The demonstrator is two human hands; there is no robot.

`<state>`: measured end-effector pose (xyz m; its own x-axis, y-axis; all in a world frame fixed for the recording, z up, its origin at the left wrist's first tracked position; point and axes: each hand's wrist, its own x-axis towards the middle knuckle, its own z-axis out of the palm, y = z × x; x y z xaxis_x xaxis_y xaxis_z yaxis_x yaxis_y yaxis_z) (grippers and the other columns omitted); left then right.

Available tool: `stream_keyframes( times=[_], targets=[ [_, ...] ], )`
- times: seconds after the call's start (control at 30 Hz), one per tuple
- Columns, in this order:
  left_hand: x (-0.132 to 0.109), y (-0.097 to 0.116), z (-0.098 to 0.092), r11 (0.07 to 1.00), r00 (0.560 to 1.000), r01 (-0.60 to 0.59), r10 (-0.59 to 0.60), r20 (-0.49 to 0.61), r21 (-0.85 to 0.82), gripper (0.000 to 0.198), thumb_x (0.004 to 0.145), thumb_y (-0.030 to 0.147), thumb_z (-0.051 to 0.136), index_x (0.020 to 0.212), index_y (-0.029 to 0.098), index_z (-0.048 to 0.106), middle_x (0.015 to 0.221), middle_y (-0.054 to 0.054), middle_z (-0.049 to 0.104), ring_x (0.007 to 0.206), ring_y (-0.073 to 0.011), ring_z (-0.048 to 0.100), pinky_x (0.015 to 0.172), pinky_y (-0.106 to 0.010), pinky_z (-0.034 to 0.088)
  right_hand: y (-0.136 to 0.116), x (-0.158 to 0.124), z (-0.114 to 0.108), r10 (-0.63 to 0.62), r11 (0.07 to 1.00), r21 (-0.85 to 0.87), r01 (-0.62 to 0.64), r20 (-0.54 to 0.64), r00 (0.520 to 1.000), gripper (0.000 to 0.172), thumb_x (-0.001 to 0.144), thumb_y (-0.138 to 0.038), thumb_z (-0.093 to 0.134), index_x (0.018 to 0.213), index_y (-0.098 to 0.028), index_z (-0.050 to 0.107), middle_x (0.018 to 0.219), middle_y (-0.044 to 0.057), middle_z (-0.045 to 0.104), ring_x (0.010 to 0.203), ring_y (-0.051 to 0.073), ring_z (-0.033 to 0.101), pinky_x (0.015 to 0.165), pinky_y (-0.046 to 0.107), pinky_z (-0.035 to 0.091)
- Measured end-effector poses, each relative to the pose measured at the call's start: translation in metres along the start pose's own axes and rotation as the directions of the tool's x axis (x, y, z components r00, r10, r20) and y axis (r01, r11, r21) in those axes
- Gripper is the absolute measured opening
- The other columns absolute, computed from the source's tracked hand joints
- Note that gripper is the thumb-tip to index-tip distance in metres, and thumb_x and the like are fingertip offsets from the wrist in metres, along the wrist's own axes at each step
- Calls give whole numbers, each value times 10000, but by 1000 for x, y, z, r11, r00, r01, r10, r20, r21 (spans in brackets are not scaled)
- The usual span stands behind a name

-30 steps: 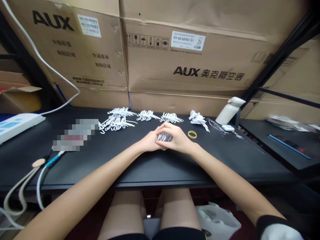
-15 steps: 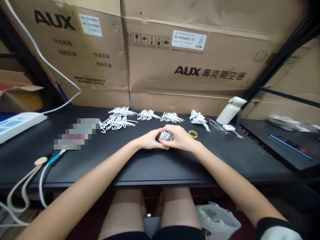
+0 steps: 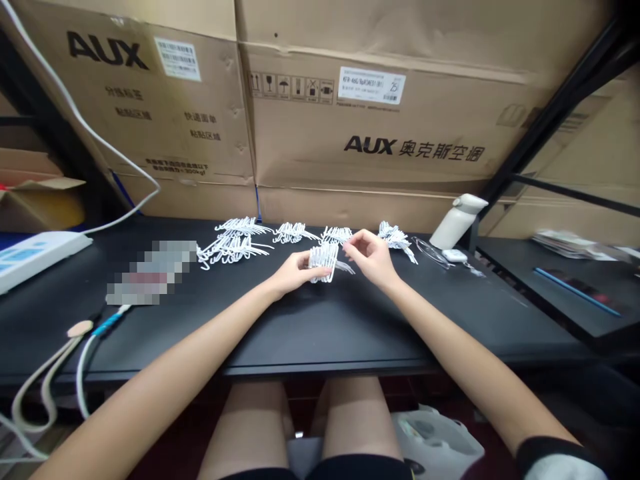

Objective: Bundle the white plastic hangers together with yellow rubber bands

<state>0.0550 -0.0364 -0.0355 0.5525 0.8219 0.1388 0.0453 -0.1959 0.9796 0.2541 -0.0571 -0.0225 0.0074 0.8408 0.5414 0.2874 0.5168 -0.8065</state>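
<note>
A bundle of white hooks (image 3: 323, 262) is held by my left hand (image 3: 295, 273) over the middle of the black table, its thumb across the front. My right hand (image 3: 371, 259) is just right of the bundle, apart from it, with thumb and forefinger close together; whether something small is between them is hard to make out. Behind my hands lie more white hooks in groups: a large pile (image 3: 235, 240) at the left, a smaller one (image 3: 294, 232), one (image 3: 336, 235) partly behind the bundle, and another (image 3: 395, 239) behind my right hand.
A pale bottle (image 3: 457, 221) stands at the back right, beside a small white case (image 3: 455, 256) and a clear cable. A white power strip (image 3: 43, 257) and a blurred-out object (image 3: 155, 273) are on the left. Large cardboard boxes (image 3: 370, 120) line the table's back.
My hands have parted: the right moved up and right, off the bundle. The bundle now shows upright in my left hand. The yellow rubber bands on the table are no longer visible.
</note>
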Motion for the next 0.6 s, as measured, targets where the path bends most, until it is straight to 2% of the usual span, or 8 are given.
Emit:
stream_keyframes(
  times=[0.17, 0.3, 0.43, 0.6],
  targets=[
    [2, 2, -3, 988, 995, 77, -84, -52, -133, 411, 681, 448, 740, 934, 135, 661, 802, -39, 679, 693, -142, 599, 615, -236, 447, -7, -2, 3, 27, 998, 44, -36, 193, 981, 231, 734, -373, 717, 795, -187, 594, 840, 36, 638, 749, 158, 607, 656, 291, 498],
    [4, -1, -4, 972, 987, 144, -155, -43, -187, 498, 725, 561, 655, 936, 110, 672, 746, -62, 683, 652, -166, 608, 611, -267, 451, -4, -1, 4, 109, 979, 136, -153, 282, 953, 283, 677, -349, 768, 799, -180, 577, 818, 17, 628, 676, 131, 612, 641, 286, 507],
    [5, -3, -6, 984, 996, 68, -77, -50, -164, 460, 736, 529, 670, 950, 124, 706, 860, -60, 709, 761, -166, 607, 709, -265, 436, -1, 0, 3, 181, 948, 200, -250, 308, 934, 328, 614, -332, 810, 781, -177, 575, 791, 8, 633, 651, 127, 617, 637, 288, 515],
    [4, -3, -6, 989, 999, 16, -22, -41, -145, 460, 749, 512, 667, 1011, 136, 704, 909, -68, 709, 813, -183, 607, 746, -284, 437, 0, 1, 4, 177, 946, 216, -244, 288, 941, 321, 589, -327, 822, 765, -178, 598, 784, 10, 637, 702, 146, 629, 694, 312, 526]
  ],
)
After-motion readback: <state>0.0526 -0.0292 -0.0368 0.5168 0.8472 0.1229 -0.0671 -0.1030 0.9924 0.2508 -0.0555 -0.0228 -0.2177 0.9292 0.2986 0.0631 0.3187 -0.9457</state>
